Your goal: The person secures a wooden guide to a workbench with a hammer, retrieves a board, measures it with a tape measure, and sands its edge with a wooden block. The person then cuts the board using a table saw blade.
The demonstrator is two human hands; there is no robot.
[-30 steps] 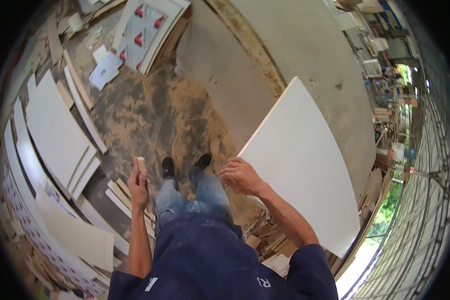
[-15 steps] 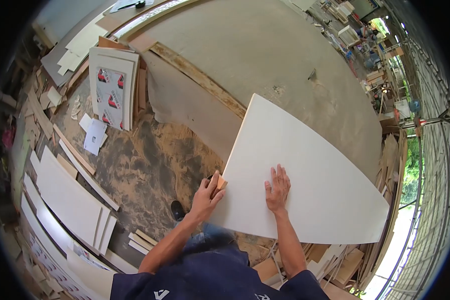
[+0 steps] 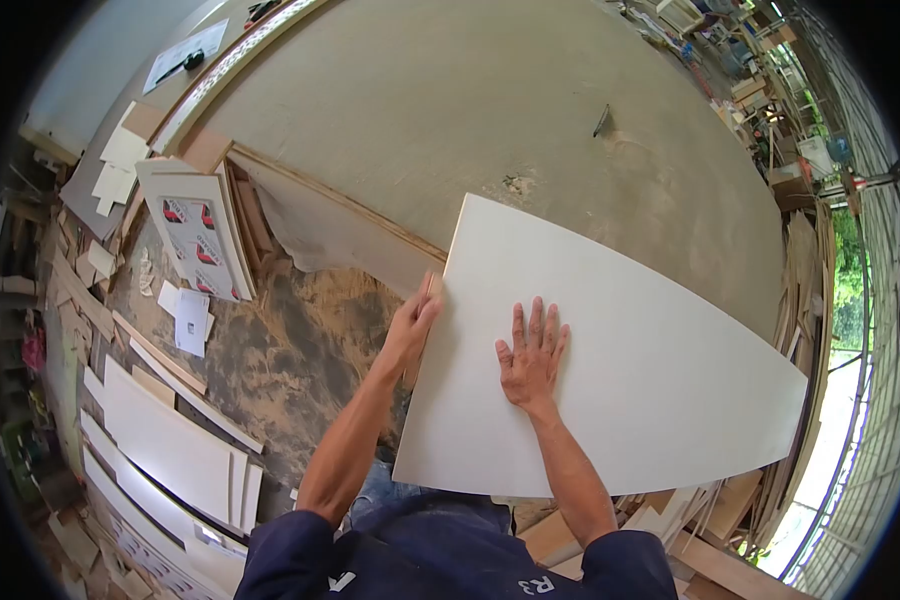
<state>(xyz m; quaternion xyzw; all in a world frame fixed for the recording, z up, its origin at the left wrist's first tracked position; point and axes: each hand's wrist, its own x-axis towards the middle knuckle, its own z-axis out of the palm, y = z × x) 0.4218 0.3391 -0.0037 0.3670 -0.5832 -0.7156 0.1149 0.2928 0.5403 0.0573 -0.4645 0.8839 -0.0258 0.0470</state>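
A large white board (image 3: 620, 350) lies across the worktable, its near corner reaching toward my body. My left hand (image 3: 413, 322) is closed around a small wooden block (image 3: 434, 285), which is at the board's left edge. My fingers cover much of the block, and its underside is hidden. Flat on the white face rests my right hand (image 3: 533, 357), fingers spread and holding nothing.
Beyond the board stretches the big grey tabletop (image 3: 390, 120). Patterned panels (image 3: 198, 235) lean at the left. White strips and boards (image 3: 170, 430) lie on the lower left, near the dusty floor (image 3: 300, 350). Offcuts (image 3: 690, 520) sit under the board's near edge.
My left hand has slid forward along the board's left edge with the wooden block. My right hand remains on the board, its fingers spread wider. The view has shifted.
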